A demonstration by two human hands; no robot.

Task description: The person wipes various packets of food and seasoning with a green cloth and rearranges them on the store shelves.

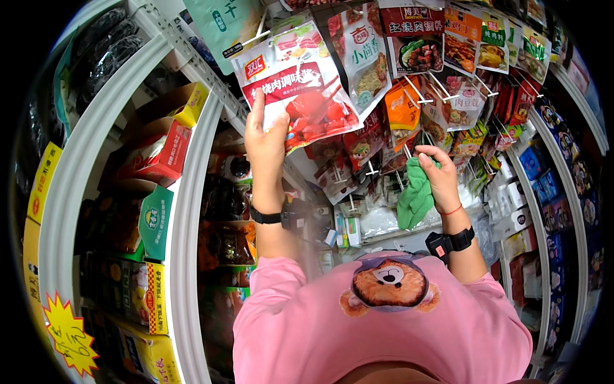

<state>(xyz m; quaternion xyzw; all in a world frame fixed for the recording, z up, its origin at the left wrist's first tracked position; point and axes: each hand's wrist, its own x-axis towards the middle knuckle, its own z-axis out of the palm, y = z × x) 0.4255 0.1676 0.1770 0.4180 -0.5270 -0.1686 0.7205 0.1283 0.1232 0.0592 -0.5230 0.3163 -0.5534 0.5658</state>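
My left hand (267, 137) grips the lower left part of a white and red seasoning sauce packet (319, 103), with the thumb and a finger lying across its printed front. The packet faces me, tilted, among other hanging bags; whether it still hangs on a hook I cannot tell. To the right and lower, my right hand (440, 180) pinches a crumpled green cloth (415, 199) between thumb and fingers. That cloth dangles just below an orange spice packet (403, 108) on the display. A white metal display hook (407, 151) is close to the right fingertips.
Rows of hanging seasoning packets (415, 41) fill the rack ahead, with white hooks (436, 86) sticking out toward me. On my left, pale shelf edges (189, 240) curve past boxed goods (158, 221). Blue packs (547, 177) line shelves on the right.
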